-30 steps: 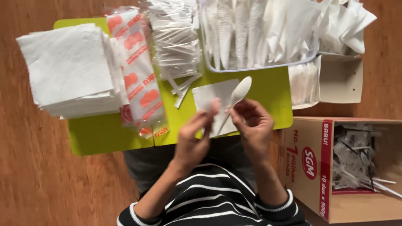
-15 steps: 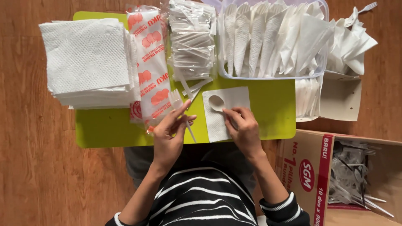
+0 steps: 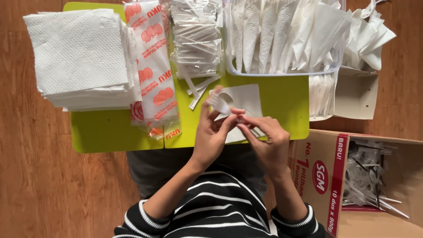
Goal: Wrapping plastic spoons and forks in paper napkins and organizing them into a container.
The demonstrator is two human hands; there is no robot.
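Left hand [image 3: 210,134]: hovering over the near edge of the green desk [image 3: 110,136]; fingers closing on a clear plastic fork [image 3: 219,105], tines pointing up and to the left, its handle running down toward the fingertips of both hands.

Right hand [image 3: 266,143]: sitting just beside the left hand, fingertips meeting it; fingers pinching the lower end of the fork's handle; whether something else is also lying between the fingers cannot be told.

Napkin [image 3: 244,103]: a single white sheet lying flat on the desk directly under and behind the hands, partly covered by them; a white spoon [image 3: 224,98] resting on its upper left part, just beside the fork's tines.

Napkin stack [image 3: 81,57]: sitting at the desk's left, overhanging its left edge.

Printed packet [image 3: 152,66]: clear wrapper with orange print, lying lengthwise just right of the stack, touching it.

Bag of wrapped picks [image 3: 196,37]: clear, standing at the desk's far middle; a few loose ones [image 3: 200,88] spilling out in front, near the napkin.

Tub [image 3: 282,72]: clear, holding upright folded white bundles [image 3: 282,31]; sitting at the desk's far right.

Carton [image 3: 335,185]: lying open on the wooden floor [image 3: 39,176] to the right, holding clear cutlery [image 3: 365,172].
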